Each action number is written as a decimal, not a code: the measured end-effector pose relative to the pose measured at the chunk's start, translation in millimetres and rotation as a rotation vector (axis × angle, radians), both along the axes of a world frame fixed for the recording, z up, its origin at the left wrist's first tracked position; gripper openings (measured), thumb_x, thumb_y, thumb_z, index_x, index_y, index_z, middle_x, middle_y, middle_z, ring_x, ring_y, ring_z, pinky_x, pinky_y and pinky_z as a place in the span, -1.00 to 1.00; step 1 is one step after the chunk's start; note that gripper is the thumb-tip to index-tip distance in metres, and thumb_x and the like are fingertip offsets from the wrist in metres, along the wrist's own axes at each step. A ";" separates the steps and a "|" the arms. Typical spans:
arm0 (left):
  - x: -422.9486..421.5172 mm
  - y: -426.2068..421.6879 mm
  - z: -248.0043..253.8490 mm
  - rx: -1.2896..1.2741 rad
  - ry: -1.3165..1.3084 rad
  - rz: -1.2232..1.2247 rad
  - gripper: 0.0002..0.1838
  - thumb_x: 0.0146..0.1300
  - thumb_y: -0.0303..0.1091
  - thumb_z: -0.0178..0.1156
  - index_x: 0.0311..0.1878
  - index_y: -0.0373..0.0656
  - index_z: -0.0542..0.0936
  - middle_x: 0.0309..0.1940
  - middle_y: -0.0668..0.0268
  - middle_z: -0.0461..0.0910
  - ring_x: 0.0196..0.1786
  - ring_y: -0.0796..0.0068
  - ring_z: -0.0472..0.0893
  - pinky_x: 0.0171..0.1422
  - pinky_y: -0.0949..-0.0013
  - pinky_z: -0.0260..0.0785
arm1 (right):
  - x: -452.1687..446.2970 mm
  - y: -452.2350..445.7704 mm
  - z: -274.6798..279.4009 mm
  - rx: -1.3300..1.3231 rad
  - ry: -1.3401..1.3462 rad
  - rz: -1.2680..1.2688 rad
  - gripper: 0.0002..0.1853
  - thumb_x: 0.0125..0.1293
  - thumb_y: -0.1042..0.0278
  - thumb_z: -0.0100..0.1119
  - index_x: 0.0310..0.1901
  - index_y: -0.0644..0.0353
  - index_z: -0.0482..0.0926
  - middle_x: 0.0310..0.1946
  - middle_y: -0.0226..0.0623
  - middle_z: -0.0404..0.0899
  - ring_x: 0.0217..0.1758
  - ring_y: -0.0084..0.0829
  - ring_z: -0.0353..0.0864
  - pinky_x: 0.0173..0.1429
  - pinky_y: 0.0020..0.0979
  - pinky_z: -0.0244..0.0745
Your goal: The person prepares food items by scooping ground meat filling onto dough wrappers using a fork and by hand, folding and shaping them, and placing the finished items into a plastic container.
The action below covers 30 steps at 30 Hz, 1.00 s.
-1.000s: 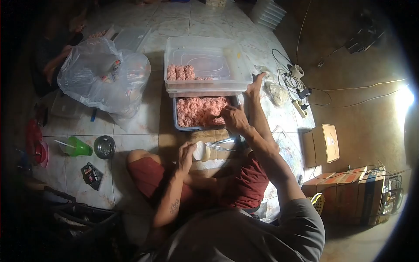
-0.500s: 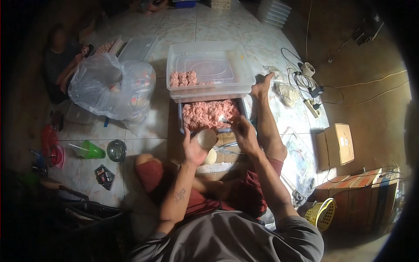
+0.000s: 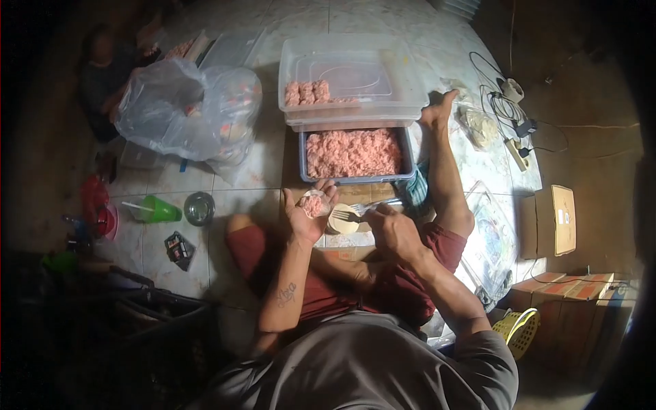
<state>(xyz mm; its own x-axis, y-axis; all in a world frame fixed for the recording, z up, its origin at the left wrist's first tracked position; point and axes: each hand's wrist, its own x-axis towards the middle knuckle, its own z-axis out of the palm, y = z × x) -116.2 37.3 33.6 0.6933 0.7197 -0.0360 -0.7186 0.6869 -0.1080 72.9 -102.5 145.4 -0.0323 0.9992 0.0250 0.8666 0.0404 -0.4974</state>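
Observation:
My left hand (image 3: 307,222) is cupped, palm up, and holds a thin round dough wrapper with a lump of minced meat (image 3: 312,206) on it. A fork (image 3: 347,216) is gripped in my right hand (image 3: 396,234), its tines pointing left over a pile of pale round wrappers (image 3: 339,225). Beyond both hands sits a blue tray (image 3: 355,180) filled with pink minced meat (image 3: 354,153). Behind that tray, a clear plastic container (image 3: 376,109) has several meat-filled pieces (image 3: 307,93) lined up at its left.
A large plastic bag (image 3: 157,113) lies at the left, near another person (image 3: 102,75). A green cup (image 3: 162,210) and a glass bowl (image 3: 199,208) stand on the tiled floor. Cables (image 3: 502,106), cardboard boxes (image 3: 567,294) and a yellow basket (image 3: 517,333) are at the right.
Minced meat now shows on the wrapper in my left hand. My right hand has drawn the fork back from the meat tray toward the wrapper pile. The camera view has shifted.

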 end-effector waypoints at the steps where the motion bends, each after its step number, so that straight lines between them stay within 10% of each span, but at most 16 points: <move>1: -3.6 -3.0 10.0 -0.004 0.207 -0.060 0.12 0.35 0.57 -0.19 0.45 -0.47 0.30 0.39 -0.14 0.43 0.43 -0.03 0.44 0.59 -0.05 0.21 | -1.9 3.7 3.5 0.053 0.058 -0.006 -0.66 0.31 0.41 0.07 0.09 0.08 0.65 -0.05 0.00 0.62 -0.16 0.03 0.72 -0.18 -0.06 0.65; 13: -0.1 -22.9 8.8 0.080 0.410 -0.166 0.01 0.40 0.53 -0.18 0.35 -0.38 0.42 0.15 -0.07 0.63 0.17 0.04 0.64 0.40 0.07 0.43 | 14.0 36.1 -23.5 -0.001 0.101 0.178 -0.59 0.26 0.49 0.12 0.13 0.01 0.67 -0.17 -0.15 0.62 -0.12 -0.06 0.68 -0.14 -0.11 0.60; 15: -5.4 -24.5 -12.9 0.041 0.466 -0.138 -0.04 0.40 0.51 -0.15 0.27 -0.34 0.48 0.12 -0.06 0.65 0.16 0.05 0.65 0.37 0.05 0.45 | 31.6 48.9 -10.1 0.353 -0.127 0.234 -0.64 0.23 0.53 0.12 0.06 0.16 0.67 -0.21 -0.14 0.64 -0.10 -0.09 0.65 -0.12 -0.09 0.58; 21: -5.5 -32.1 -40.7 0.010 0.697 -0.150 -0.13 0.38 0.54 -0.14 -0.01 -0.24 0.61 -0.24 0.09 0.73 -0.22 0.08 0.74 -0.03 0.06 0.61 | 68.9 107.9 10.4 0.253 -0.512 -0.003 -0.82 0.25 0.46 0.12 -0.11 0.15 0.58 -0.16 -0.25 0.59 -0.01 -0.28 0.61 0.13 -0.15 0.33; 28: -9.0 -27.6 -43.4 0.237 0.680 -0.263 0.00 0.31 0.64 -0.23 0.15 -0.24 0.57 -0.02 0.03 0.71 0.01 0.13 0.70 0.23 -0.01 0.50 | 94.3 142.8 -1.4 0.309 -0.659 0.510 -0.87 0.34 0.36 0.08 -0.15 -0.06 0.60 -0.20 -0.47 0.56 0.01 -0.44 0.60 0.19 -0.18 0.30; 29: -11.6 -30.5 -41.3 0.200 0.611 -0.289 0.01 0.32 0.64 -0.25 0.18 -0.24 0.56 0.06 0.03 0.68 0.10 0.10 0.66 0.29 -0.01 0.46 | 118.9 148.6 1.8 0.047 -0.089 0.474 -0.87 0.35 0.36 0.07 -0.15 -0.06 0.60 -0.19 -0.48 0.57 0.01 -0.44 0.61 0.20 -0.18 0.30; 30: -14.2 -33.0 -40.4 0.164 0.541 -0.317 0.02 0.32 0.64 -0.27 0.21 -0.24 0.55 0.14 0.02 0.65 0.18 0.07 0.63 0.35 -0.02 0.43 | 127.7 144.5 4.0 0.152 -0.452 0.514 -0.86 0.35 0.36 0.07 -0.13 -0.05 0.60 -0.16 -0.48 0.59 -0.01 -0.40 0.62 0.21 -0.17 0.31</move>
